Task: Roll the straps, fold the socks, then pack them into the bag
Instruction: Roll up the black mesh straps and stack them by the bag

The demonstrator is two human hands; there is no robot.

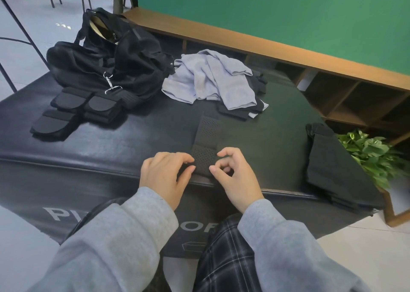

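A black padded box [93, 149] fills most of the view; white letters on its near side read "P" and "OF" (the rest is hidden behind the sleeves). At its far left sits an open black bag [104, 56] with a silver clip [110, 83] hanging at its front. Just right of the bag lies a heap of light grey socks [208, 78]. Before the bag rest several rolled black straps [73, 111]. A folded black cloth [330, 160] lies on the right edge. A perforated black strap [206, 134] stretches flat at the near middle. The left hand [165, 176] rests curled fingertips on its near end, and the right hand [235, 176] pinches that end's edge between thumb and forefinger.
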